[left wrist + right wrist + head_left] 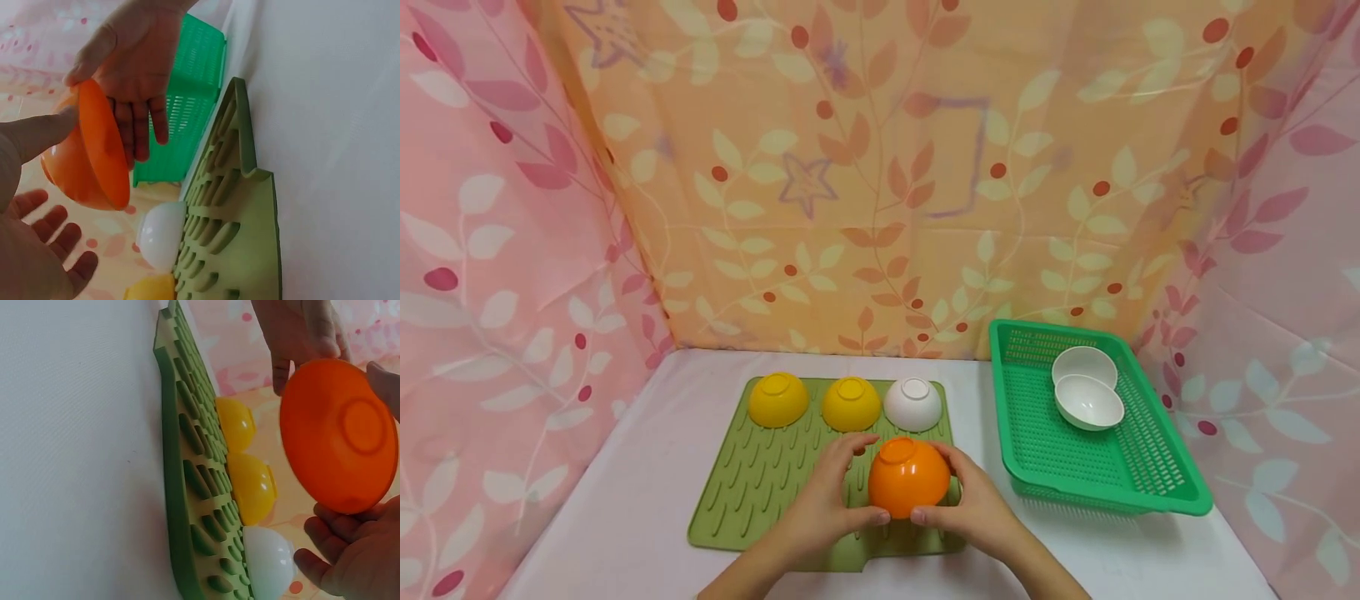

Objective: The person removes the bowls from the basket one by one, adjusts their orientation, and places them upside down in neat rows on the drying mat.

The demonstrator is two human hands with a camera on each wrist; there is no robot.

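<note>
Upside down over the front right of the drying mat point(752, 492), an orange bowl point(908, 482) is held up in the air. My right hand point(973, 504) grips its right side, thumb at the near rim and fingers round the back. On the left, my left hand point(827, 492) has its thumb at the rim, while its fingers spread apart from the bowl in the left wrist view. Along the mat's far edge sit a yellow bowl point(778, 402), a second yellow bowl point(851, 407) and a white bowl point(913, 407), all upside down.
A green basket point(1011, 433) stands to the right of the mat. Inside it, a white bowl point(1090, 404) overlaps another white bowl point(1084, 360). Patterned cloth point(850, 292) hangs behind the white-covered table point(647, 467) and at both sides.
</note>
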